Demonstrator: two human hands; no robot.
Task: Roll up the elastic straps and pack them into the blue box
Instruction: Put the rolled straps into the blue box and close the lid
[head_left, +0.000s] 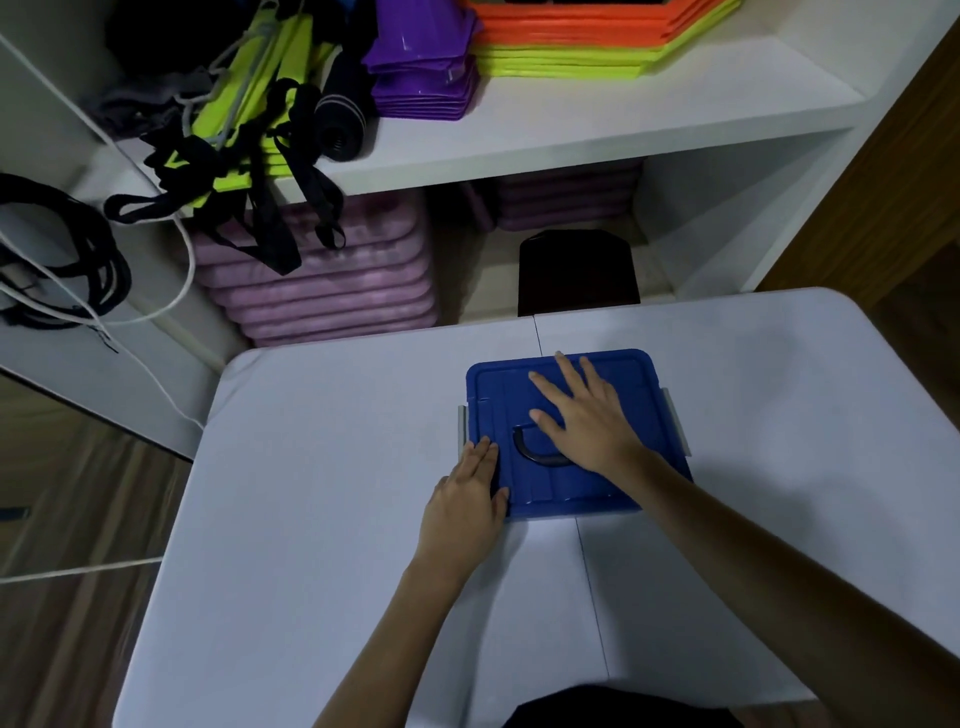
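1. The room was a storage corner: a white shelf unit (571, 130) stood behind a white folding desk (311, 467), with stacked purple mats (322, 291) below the shelf and orange and lime panels (597, 47) piled on top.
2. The desk offered a smooth, flat surface with a seam down its middle; a box would probably slide on it easily.
3. The blue box (571, 488) sat lidded near the desk's centre, with grey latches at its left and right sides. It looked like rigid, light plastic, best taken by the dark lid handle (530, 452) or by both side edges.
4. The elastic straps (249, 171), black and tangled, hung over the shelf's left edge, well apart from the box. They looked soft, limp and stretchy, likely to snag, so lifting one strap near its middle would suit.
5. The right hand (587, 415) lay flat on the lid, fingers straight and spread, holding nothing.
6. The left hand (467, 499) rested at the lid's near-left corner, fingers straight and together, its thumb along the near edge.
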